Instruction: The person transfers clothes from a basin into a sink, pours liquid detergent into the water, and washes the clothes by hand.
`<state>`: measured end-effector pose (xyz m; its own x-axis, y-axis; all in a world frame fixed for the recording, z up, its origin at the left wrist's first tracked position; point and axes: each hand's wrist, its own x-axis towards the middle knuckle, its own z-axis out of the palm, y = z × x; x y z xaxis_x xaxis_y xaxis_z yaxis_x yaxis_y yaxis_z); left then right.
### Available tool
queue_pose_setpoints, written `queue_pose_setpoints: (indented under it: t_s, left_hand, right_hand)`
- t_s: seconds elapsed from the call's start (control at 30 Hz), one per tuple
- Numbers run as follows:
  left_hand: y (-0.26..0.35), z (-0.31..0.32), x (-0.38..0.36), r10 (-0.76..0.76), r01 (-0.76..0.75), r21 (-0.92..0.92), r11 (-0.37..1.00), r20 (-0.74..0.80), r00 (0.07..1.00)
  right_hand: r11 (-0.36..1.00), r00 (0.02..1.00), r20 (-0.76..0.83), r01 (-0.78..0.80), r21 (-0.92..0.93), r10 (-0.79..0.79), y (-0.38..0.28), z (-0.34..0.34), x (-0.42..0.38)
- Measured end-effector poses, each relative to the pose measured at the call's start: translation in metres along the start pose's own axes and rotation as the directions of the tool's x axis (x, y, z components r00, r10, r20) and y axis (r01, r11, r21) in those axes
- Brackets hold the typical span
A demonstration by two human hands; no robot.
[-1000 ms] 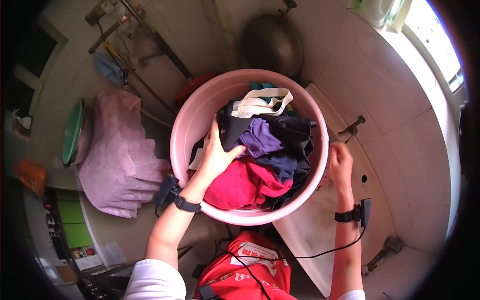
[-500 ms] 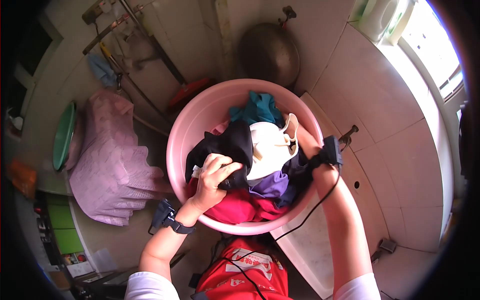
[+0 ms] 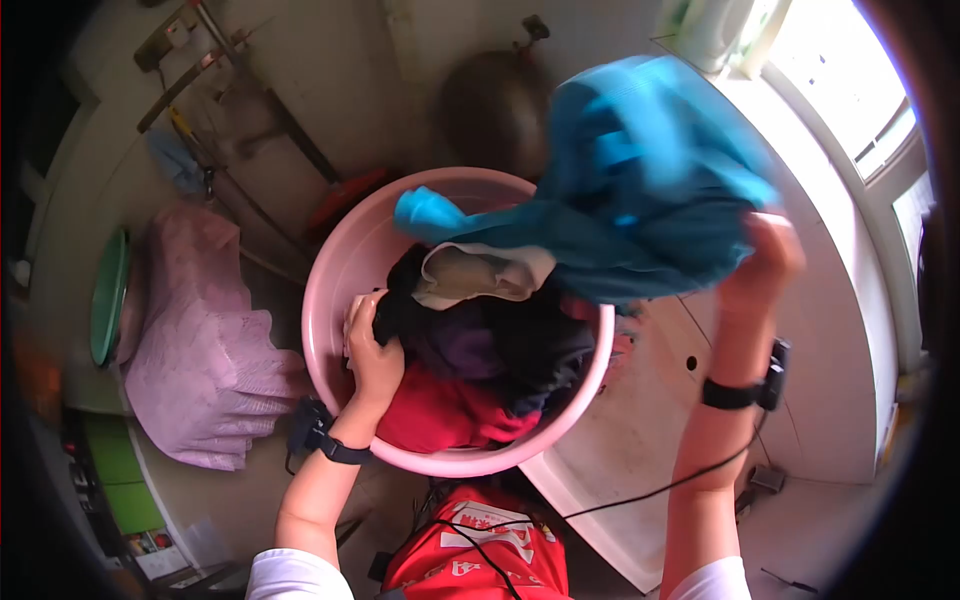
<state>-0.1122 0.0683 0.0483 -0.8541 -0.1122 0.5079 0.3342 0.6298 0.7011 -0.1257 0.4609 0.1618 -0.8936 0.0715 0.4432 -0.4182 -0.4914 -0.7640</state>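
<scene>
A pink basin (image 3: pixel 455 465) holds several garments, among them a red cloth (image 3: pixel 440 412), a cream-white piece (image 3: pixel 475 277) and dark cloth (image 3: pixel 460 340). My right hand (image 3: pixel 765 260) grips a blue-teal garment (image 3: pixel 650 180), raised above the basin's right side and blurred by motion. One end of that garment trails over the basin's back left. My left hand (image 3: pixel 372 350) is at the basin's inner left side, its fingers curled on the black cloth. Both wrists wear a black strap with a small device.
Left of the basin stands something under a pink lace cover (image 3: pixel 200 350), beside a green basin (image 3: pixel 110 300). A white tray-like basin (image 3: pixel 610 480) lies on the right. A dark wok (image 3: pixel 490 110) hangs at the back, near a red broom (image 3: pixel 345 200). A window is at upper right.
My right hand has come up out of the basin to the right with the teal garment. My left hand has moved left and slightly down. The cream piece has shifted left.
</scene>
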Motion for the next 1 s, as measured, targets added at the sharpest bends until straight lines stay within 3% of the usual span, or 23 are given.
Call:
queue_pose_setpoints:
  t_s: [0.03,0.07,0.13,0.23,0.33,0.43,0.53,0.57,0.6,0.63,0.67,0.7,0.73,0.77,0.8,0.83,0.9,0.93,1.0]
  left_hand:
    - [-0.003,0.003,0.002,-0.007,0.005,0.023,1.000,0.065,0.998]
    - [-0.003,0.009,0.004,-0.011,0.004,0.073,0.997,0.096,0.995]
    - [0.002,0.018,0.009,-0.054,0.022,0.172,0.985,0.183,0.982]
    - [-0.008,0.025,0.013,-0.186,0.060,0.298,0.953,0.414,0.891]
    - [0.020,0.031,0.021,-0.082,-0.093,0.405,0.909,0.394,0.915]
    - [0.042,0.042,0.050,0.203,-0.280,0.089,0.956,0.491,0.847]
    - [0.024,0.077,0.092,0.190,-0.186,-0.056,0.981,0.471,0.861]
    - [0.013,0.091,0.107,0.132,-0.113,-0.069,0.991,0.549,0.826]
    - [0.016,0.095,0.120,0.102,-0.213,0.067,0.975,0.715,0.692]
    - [0.019,0.097,0.128,0.033,-0.334,0.177,0.926,0.842,0.538]
    - [-0.006,0.106,0.131,0.049,-0.391,0.157,0.907,0.882,0.468]
    - [-0.029,0.117,0.133,0.061,-0.445,0.133,0.885,0.916,0.396]
    - [-0.008,0.114,0.135,-0.118,-0.350,0.247,0.904,0.929,0.350]
    - [-0.018,0.118,0.138,-0.128,-0.348,0.248,0.904,0.934,0.334]
    - [-0.029,0.122,0.141,-0.133,-0.372,0.229,0.900,0.955,0.266]
    - [-0.026,0.123,0.143,-0.139,-0.394,0.209,0.895,0.970,0.197]
    - [-0.022,0.114,0.146,-0.165,-0.360,0.258,0.897,0.949,0.269]
    - [-0.013,0.105,0.147,-0.197,-0.328,0.322,0.888,0.911,0.361]
    - [-0.009,0.091,0.155,-0.219,-0.192,0.318,0.928,0.886,0.408]
  right_hand:
    - [0.963,0.960,0.261,0.022,0.270,-0.095,-0.043,-0.016,-0.005]
    - [0.975,0.977,-0.146,0.173,0.141,-0.152,-0.089,-0.004,-0.023]
    - [0.963,0.961,-0.094,0.266,0.051,-0.260,-0.153,-0.008,-0.065]
    - [0.958,0.953,-0.104,0.287,-0.006,-0.286,-0.187,0.017,-0.127]
    - [0.954,0.946,-0.118,0.299,-0.033,-0.301,-0.194,0.039,-0.168]
    - [0.953,0.940,-0.161,0.298,-0.049,-0.302,-0.199,0.049,-0.201]
    - [0.964,0.913,-0.312,0.251,-0.084,-0.265,-0.198,0.036,-0.234]
    - [0.976,0.879,-0.424,0.198,-0.089,-0.217,-0.195,0.024,-0.249]
    - [0.982,0.808,-0.559,0.126,-0.144,-0.185,-0.193,0.010,-0.266]
    - [0.846,0.704,-0.660,-0.161,-0.508,-0.263,-0.186,-0.034,-0.312]
    - [0.531,0.604,-0.698,-0.473,-0.703,-0.385,-0.173,-0.082,-0.351]
    - [0.311,0.712,-0.702,-0.665,-0.679,-0.008,-0.157,-0.076,-0.343]
    - [-0.060,0.685,-0.667,-0.683,-0.728,0.293,-0.145,-0.059,-0.325]
    - [-0.431,0.642,-0.641,-0.481,-0.764,0.420,-0.131,-0.057,-0.335]
    - [-0.366,0.549,-0.707,-0.608,-0.704,0.446,-0.120,-0.053,-0.339]
    - [-0.329,0.580,-0.711,-0.634,-0.700,0.396,-0.113,-0.042,-0.330]
    - [-0.128,0.685,-0.650,-0.650,-0.749,0.330,-0.107,-0.035,-0.319]
    - [-0.124,0.679,-0.656,-0.658,-0.743,0.330,-0.106,-0.033,-0.314]
    - [-0.077,0.728,-0.590,-0.606,-0.792,0.348,-0.104,-0.028,-0.304]
